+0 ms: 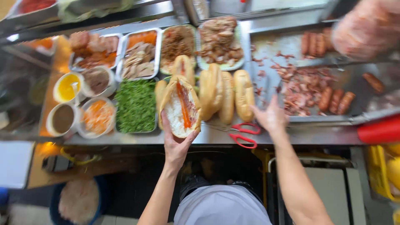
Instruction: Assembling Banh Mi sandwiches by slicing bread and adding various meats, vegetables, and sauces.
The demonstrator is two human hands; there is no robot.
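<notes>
My left hand (175, 143) holds a split bread roll (180, 107) from below; its cut face is turned up and shows white crumb, a red-orange strip and a brown spread. My right hand (271, 117) reaches with spread fingers and holds nothing, at the near edge of a metal griddle (266, 46) covered with chopped reddish meat (299, 87) and sausages (335, 100). Whole bread rolls (227, 93) stand in a row between my two hands. Red-handled scissors (245, 134) lie on the steel counter just below my right hand.
Metal trays of sliced meats (139, 54) and shredded meat (219, 41) line the back. A tray of chopped greens (135, 105), bowls of yellow sauce (68, 87), brown sauce (62, 118) and pickled carrot (98, 116) sit left. Another person's gloved hand (366, 27) works at top right.
</notes>
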